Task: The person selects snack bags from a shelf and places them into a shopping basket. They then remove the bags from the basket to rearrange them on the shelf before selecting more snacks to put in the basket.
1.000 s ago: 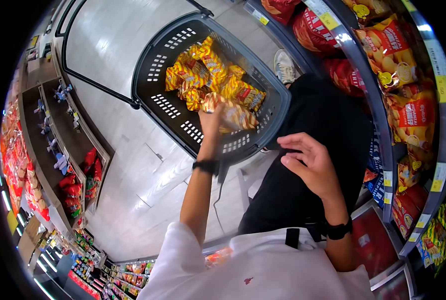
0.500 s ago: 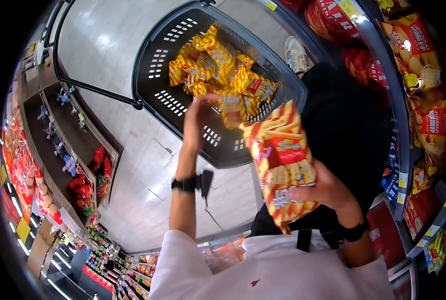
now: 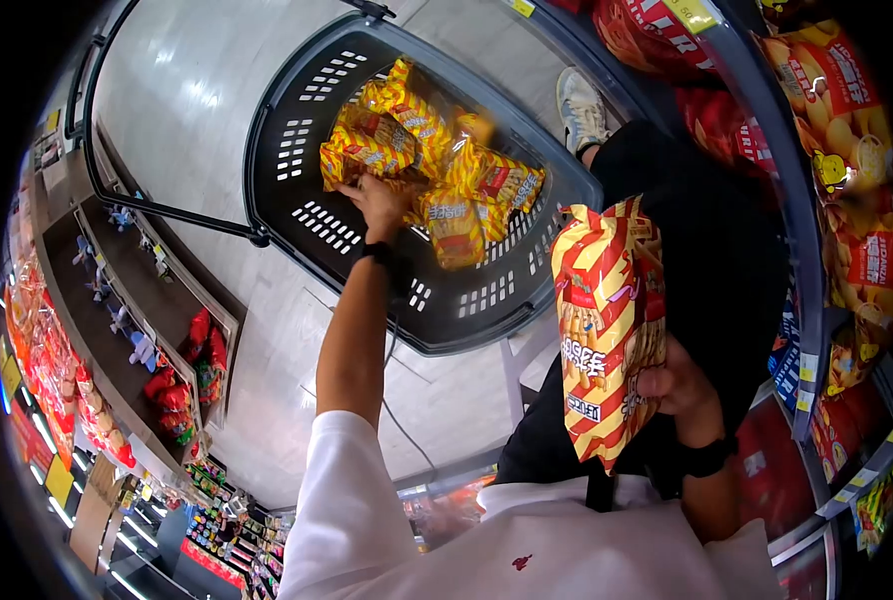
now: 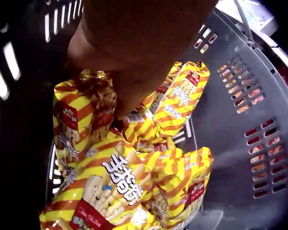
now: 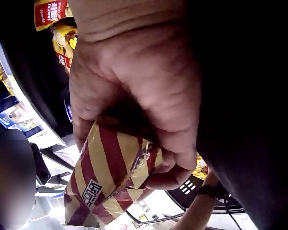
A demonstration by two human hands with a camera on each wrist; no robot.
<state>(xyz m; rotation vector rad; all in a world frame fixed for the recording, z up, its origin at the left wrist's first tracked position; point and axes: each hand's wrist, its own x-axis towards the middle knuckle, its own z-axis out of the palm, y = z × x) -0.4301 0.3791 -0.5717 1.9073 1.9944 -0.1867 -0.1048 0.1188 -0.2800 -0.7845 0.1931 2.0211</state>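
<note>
My right hand (image 3: 682, 380) grips a red-and-cream striped snack bag (image 3: 607, 330) near its lower side, thumb on its front. The bag stands upright in front of my dark trousers; the right wrist view shows my fingers bent around its end. My left hand (image 3: 379, 205) reaches down into a dark grey shopping basket (image 3: 297, 220). Its fingers touch a yellow-and-orange striped snack bag (image 3: 367, 150) at the pile's left side. In the left wrist view the fingertips are hidden among the bags, so I cannot tell whether they grip one. Another yellow bag (image 4: 110, 182) lies nearby.
Shelves with red-and-yellow snack bags (image 3: 837, 90) run along the right, price tags on their edges. The basket's long black handle (image 3: 167, 205) extends left over the grey floor (image 3: 197, 90). A low wooden display shelf (image 3: 157, 290) stands at the left. A shoe (image 3: 582, 105) is beside the basket.
The red-and-cream bag passed from the basket to my right hand, which then turned it more upright. My left hand drew back, then reached into the pile's left side.
</note>
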